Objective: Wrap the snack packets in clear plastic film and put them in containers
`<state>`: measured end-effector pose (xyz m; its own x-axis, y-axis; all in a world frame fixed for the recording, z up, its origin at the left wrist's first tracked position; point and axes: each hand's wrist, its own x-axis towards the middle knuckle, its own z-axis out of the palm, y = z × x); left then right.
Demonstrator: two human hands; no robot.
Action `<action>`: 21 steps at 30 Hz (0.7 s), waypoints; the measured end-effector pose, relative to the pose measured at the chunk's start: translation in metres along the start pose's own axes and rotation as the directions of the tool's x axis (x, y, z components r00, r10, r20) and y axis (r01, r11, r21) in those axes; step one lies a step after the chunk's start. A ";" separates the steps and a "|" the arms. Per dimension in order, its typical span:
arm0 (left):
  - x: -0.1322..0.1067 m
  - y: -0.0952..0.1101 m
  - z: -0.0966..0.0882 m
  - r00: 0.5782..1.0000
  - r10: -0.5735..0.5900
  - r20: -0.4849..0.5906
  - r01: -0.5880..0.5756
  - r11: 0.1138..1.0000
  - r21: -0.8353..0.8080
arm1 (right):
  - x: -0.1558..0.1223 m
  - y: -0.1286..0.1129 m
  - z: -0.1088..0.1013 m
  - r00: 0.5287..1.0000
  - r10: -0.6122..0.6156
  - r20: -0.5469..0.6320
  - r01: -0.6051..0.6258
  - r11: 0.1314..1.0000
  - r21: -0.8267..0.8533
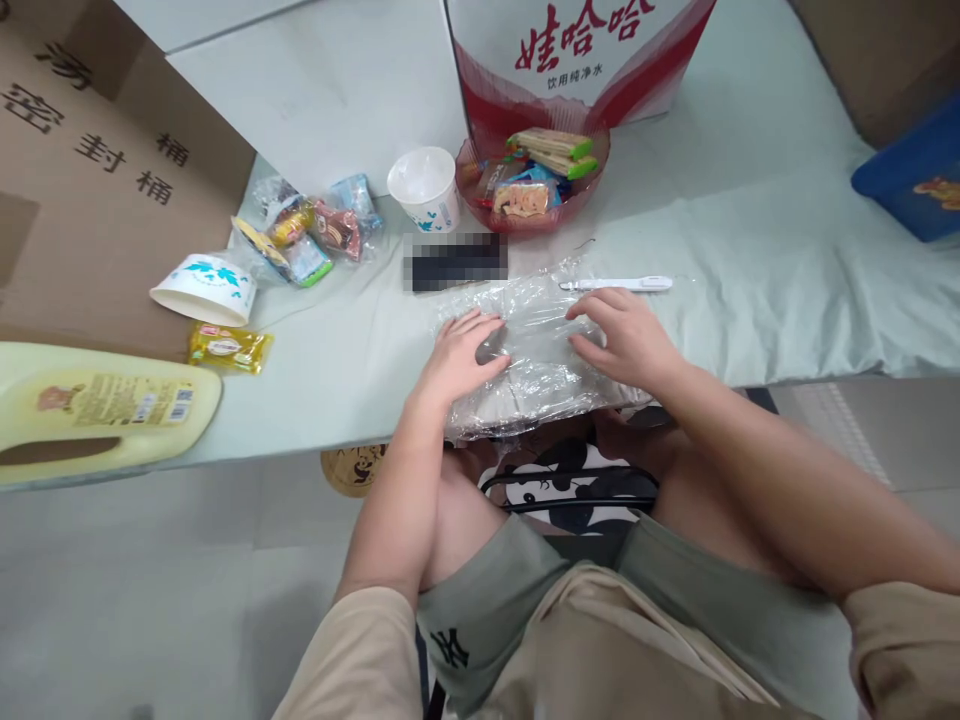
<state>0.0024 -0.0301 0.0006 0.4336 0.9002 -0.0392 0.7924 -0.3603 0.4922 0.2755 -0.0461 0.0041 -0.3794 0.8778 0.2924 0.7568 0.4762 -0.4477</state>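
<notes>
A crinkled sheet of clear plastic film (536, 345) lies on the pale green cloth, its near side hanging a little over the table edge. My left hand (465, 350) rests on the film's left part, thumb and fingers apart. On the right part, my right hand (619, 335) touches the film with curved, parted fingers. Just beyond its fingertips lies a white utility knife (619, 284). A dark, pixelated rectangular object (457, 264) is past the film's far left corner.
A red bowl (472, 200) of wrapped snacks stands before a water carton (585, 60). Left of it are a paper cup (424, 190), snack packets (315, 235), a tipped paper cup (206, 290), a yellow packet (229, 347) and a pale yellow jug (105, 400). A blue bin (911, 180) is at right.
</notes>
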 end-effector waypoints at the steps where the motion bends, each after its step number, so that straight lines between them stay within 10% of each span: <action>1: 0.000 -0.003 -0.003 1.000 -0.006 0.017 0.006 1.000 -0.007 | 0.001 0.002 -0.001 1.000 0.014 -0.001 -0.014 1.000 -0.003; 7: -0.015 -0.007 -0.012 0.984 0.042 -0.173 -0.041 0.999 0.007 | 0.000 0.017 0.005 0.986 0.076 0.148 -0.063 0.994 -0.092; 14: -0.024 -0.023 -0.009 0.999 -0.020 -0.026 0.018 0.996 -0.092 | -0.003 0.019 0.001 0.993 0.060 0.104 -0.047 0.991 -0.123; 21: -0.018 -0.025 -0.014 0.970 -0.004 -0.244 -0.056 0.969 -0.239 | 0.000 0.027 -0.006 0.997 -0.001 0.076 -0.004 0.997 0.075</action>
<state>-0.0310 -0.0340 0.0008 0.3128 0.9341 0.1723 0.6411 -0.3415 0.6873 0.2984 -0.0335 -0.0030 -0.4198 0.8785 0.2280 0.7164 0.4750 -0.5110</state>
